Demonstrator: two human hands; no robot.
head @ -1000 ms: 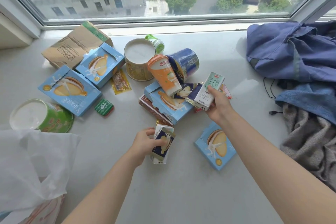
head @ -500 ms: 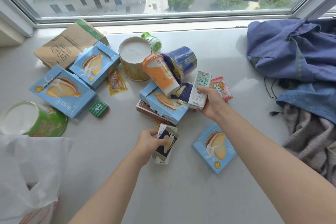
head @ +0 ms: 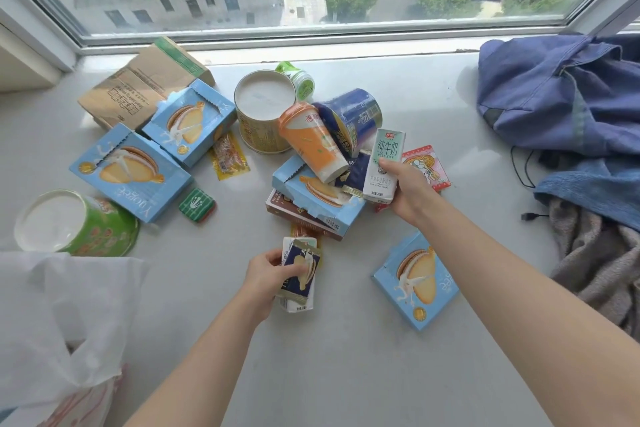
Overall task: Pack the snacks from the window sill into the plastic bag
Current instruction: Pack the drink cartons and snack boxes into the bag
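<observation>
Milk carton [head: 384,163]: white, green lettering, small red mark at the top.
Navy packet [head: 300,274]: dark blue, gold edge, pale biscuit print.
Biscuit boxes [head: 131,170]: sky blue with a tan-and-white sandwich biscuit picture (four in sight, same print).
Cup [head: 311,146]: orange over white.
Blue tub [head: 356,118]: deep blue.
Green tub [head: 100,229] and yellow tub [head: 263,128]: white lids.
Cardboard box [head: 138,87]: brown, green strip.
Square packet [head: 196,203]: green, white line pattern.
Plastic bag [head: 62,305]: translucent white.
Window sill [head: 346,374]: pale grey.
Jacket [head: 554,90]: blue.

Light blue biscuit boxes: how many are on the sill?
4 blue boxes: one at the left, one behind it by the brown box, one in the middle under the orange cup, one alone at the front right. Others may be hidden under the heap.
</observation>
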